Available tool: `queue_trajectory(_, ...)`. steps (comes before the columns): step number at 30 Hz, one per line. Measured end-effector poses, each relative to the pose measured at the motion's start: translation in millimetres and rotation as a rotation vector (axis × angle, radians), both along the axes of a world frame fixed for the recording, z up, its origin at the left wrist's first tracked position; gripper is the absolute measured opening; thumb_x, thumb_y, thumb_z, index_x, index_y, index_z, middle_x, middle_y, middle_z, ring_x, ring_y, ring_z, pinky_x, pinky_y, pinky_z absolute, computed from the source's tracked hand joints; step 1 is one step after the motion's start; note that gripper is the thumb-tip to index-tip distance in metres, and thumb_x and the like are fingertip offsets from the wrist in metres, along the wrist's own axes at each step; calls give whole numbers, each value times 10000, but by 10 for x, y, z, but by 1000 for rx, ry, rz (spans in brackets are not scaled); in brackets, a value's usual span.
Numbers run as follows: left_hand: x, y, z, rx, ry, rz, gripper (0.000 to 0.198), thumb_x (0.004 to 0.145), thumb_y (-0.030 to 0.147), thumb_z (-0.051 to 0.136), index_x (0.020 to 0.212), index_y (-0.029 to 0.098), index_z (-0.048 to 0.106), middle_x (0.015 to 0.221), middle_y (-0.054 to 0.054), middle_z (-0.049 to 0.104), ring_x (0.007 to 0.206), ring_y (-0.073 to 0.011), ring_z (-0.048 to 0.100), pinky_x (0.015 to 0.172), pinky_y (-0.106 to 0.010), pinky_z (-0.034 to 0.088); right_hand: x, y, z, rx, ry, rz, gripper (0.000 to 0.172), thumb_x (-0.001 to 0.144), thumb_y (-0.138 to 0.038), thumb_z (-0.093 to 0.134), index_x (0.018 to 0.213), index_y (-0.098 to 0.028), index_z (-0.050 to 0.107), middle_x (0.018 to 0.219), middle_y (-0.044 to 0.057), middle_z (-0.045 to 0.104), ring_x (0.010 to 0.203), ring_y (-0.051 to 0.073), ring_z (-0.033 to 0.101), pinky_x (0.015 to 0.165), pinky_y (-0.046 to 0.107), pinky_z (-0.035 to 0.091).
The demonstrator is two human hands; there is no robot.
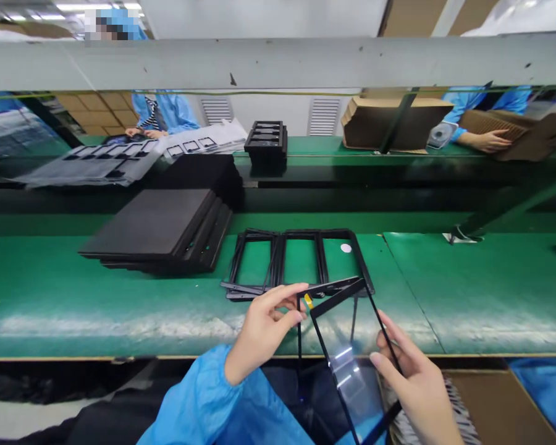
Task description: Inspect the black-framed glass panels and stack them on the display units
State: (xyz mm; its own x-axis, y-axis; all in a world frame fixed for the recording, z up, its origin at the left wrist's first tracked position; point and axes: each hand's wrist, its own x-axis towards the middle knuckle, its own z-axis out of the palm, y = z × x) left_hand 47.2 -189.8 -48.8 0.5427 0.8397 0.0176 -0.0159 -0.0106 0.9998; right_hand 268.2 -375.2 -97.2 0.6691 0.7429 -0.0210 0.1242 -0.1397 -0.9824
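My right hand pinches the right edge of a clear glass panel with a black border, which is tilted and reflects the ceiling lights. Behind it, my left hand grips the upper left corner of a thin black frame between thumb and fingers. The panel overlaps the frame, and whether they touch I cannot tell. A small yellow tab shows near the left fingertips. Just beyond both hands, several black rectangular frames lie in side-by-side piles on the green bench.
Black flat boards are stacked at the left. On the far shelf are bagged parts, a black stack of trays and cardboard. A metal post stands at right. Co-workers in blue sit across the bench.
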Motion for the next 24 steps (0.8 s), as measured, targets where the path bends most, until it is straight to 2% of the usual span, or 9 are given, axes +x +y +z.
queue_trajectory(3,-11,-12,24,45,-27,-12,347,881,238,777,1221,278,833,998,-78,775,843,-221,749,706,-303,645,-31,32,35,2,137,51,641,797,-392,884,1405,-254,737,949,62,745,853,214,730,796,255,624)
queue_trajectory(7,-16,-11,56,39,-90,-26,310,907,223,753,1194,300,843,952,-51,753,746,-182,744,664,-283,627,-138,65,52,17,209,-33,709,761,-442,903,1411,-222,728,939,71,728,818,229,704,737,295,634)
queue_trajectory(11,9,-29,54,-134,-138,9,405,848,238,817,1253,238,817,871,-45,749,689,-178,749,627,-267,614,-233,64,39,-2,155,-30,691,828,-449,857,1467,-259,677,978,47,724,757,185,671,690,274,606)
queue_trajectory(14,33,-43,42,-232,-146,25,449,818,288,857,1257,203,811,834,-48,746,669,-176,737,592,-258,616,-284,51,15,2,82,-20,693,876,-442,822,1516,-266,623,1041,48,720,781,169,664,711,257,586)
queue_trajectory(18,51,-56,23,-279,-157,42,476,785,332,896,1239,213,821,837,-51,744,688,-178,712,573,-269,638,-349,51,-15,7,72,-46,688,893,-449,806,1529,-287,600,1049,38,700,803,172,657,700,260,582)
queue_trajectory(24,73,-97,-60,-304,-173,47,473,784,322,908,1243,249,822,838,-43,742,725,-175,726,563,-226,624,-383,63,-39,-2,93,-33,692,887,-441,809,1525,-269,603,1047,47,686,800,177,652,690,274,584)
